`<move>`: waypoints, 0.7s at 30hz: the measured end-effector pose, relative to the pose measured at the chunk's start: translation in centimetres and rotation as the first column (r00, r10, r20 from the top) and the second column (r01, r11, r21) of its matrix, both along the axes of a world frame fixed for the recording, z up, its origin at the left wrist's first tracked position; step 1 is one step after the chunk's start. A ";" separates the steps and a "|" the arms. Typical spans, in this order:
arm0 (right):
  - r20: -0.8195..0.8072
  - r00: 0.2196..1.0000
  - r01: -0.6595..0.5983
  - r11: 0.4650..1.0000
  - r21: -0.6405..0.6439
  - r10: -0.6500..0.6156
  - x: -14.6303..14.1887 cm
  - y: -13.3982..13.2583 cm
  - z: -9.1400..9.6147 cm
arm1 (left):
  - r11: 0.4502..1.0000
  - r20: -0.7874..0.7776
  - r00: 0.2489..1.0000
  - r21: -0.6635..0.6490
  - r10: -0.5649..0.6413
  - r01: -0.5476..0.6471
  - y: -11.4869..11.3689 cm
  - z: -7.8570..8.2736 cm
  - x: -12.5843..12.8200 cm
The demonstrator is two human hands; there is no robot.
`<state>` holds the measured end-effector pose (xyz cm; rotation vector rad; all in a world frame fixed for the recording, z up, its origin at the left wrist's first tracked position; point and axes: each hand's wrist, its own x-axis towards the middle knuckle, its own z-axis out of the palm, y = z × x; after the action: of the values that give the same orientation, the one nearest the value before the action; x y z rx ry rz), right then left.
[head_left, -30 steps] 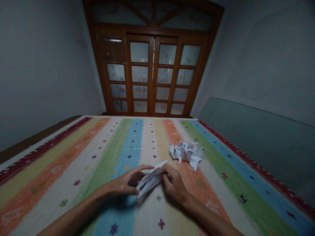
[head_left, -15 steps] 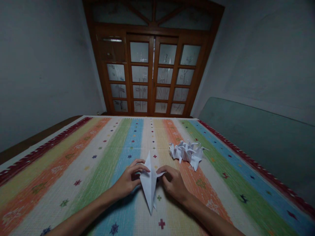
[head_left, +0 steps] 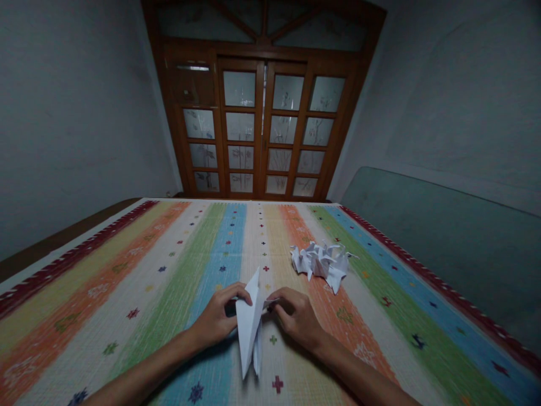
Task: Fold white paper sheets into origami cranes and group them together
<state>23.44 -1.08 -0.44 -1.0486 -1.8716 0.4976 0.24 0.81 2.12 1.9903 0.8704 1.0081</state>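
A white, partly folded paper piece [head_left: 248, 327] stands narrow and pointed between both hands, low in the middle of the head view. My left hand [head_left: 217, 318] pinches its left side with curled fingers. My right hand [head_left: 297, 317] pinches a small flap on its right side. The paper's long points aim down toward me and its upper tip aims away. A pile of folded white paper cranes [head_left: 323, 261] lies just beyond my right hand.
Everything rests on a striped, many-coloured cloth [head_left: 177, 265] with small cross motifs and a dark red border. A grey-green surface [head_left: 443, 237] runs along the right edge. A wooden door with glass panes [head_left: 264, 124] stands at the far end.
The paper piece turned from lying slanted across my hands to standing lengthwise with its points toward me. Both hands shifted slightly left and kept their grip.
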 end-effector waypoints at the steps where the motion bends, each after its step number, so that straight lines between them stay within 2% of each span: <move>1: -0.002 1.000 0.023 1.000 0.010 -0.023 0.1 0.1 -0.1 | 1.000 0.006 1.000 -0.005 0.013 -0.013 0.0 -0.1 -0.1; 6: 0.014 0.993 0.114 0.993 0.040 -0.114 0.2 0.2 -0.2 | 0.995 0.046 0.995 0.029 0.091 -0.093 0.2 -0.6 -0.4; 10: 0.014 0.992 0.127 0.991 0.034 -0.127 0.1 0.1 0.0 | 0.992 0.066 0.990 0.024 0.123 -0.125 0.3 -0.7 -0.5; 13: -0.003 0.994 0.113 0.993 0.028 -0.113 0.1 0.1 0.0 | 0.994 0.094 0.991 -0.062 0.097 -0.092 0.3 -0.6 -0.6; 17: -0.017 0.996 0.084 0.996 0.015 -0.084 0.1 0.1 -0.1 | 0.985 0.203 0.979 -0.170 0.019 0.016 0.3 -0.5 -0.8; 21: -0.018 0.996 0.088 0.996 -0.015 -0.089 -0.1 -0.1 0.0 | 0.951 0.275 0.954 -0.308 0.121 -0.032 0.2 -0.6 -0.3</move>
<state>23.33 -1.18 -0.40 -1.1272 -1.7994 0.4675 -0.03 0.97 1.53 1.5175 0.8836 1.1075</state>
